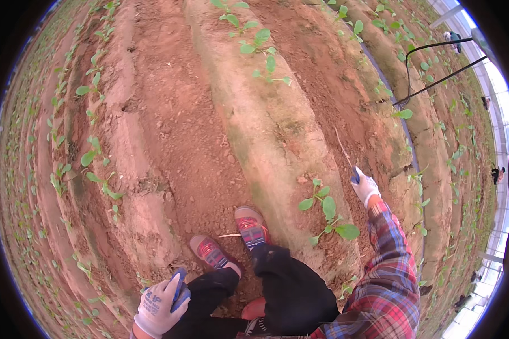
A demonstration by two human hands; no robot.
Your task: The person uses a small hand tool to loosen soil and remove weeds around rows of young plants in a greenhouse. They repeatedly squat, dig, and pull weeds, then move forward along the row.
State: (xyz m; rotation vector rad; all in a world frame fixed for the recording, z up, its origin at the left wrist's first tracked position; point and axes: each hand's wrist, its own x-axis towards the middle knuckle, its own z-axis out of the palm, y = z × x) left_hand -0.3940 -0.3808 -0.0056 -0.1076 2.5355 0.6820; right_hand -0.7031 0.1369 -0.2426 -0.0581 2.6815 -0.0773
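Observation:
My right hand (364,186), in a white glove with a blue palm, grips one end of a thin stick (342,146). The stick's far end reaches up over the dirt furrow beside a raised soil bed (275,127). Leafy green seedlings (328,207) grow on that bed, left of my right forearm. Low on the left, my left hand (161,303) wears the same kind of glove, printed on its back. Its fingers are loosely bent with the thumb apart, and I see nothing held. It is close to my black-trousered leg (212,292).
My plaid shoes (251,224) stand in the reddish furrow (186,127), by a pale stick fragment (229,235). Another seedling row (95,152) lies left. At right run a thin drip line (412,144) and bent black rods (443,80). People (497,174) appear far off.

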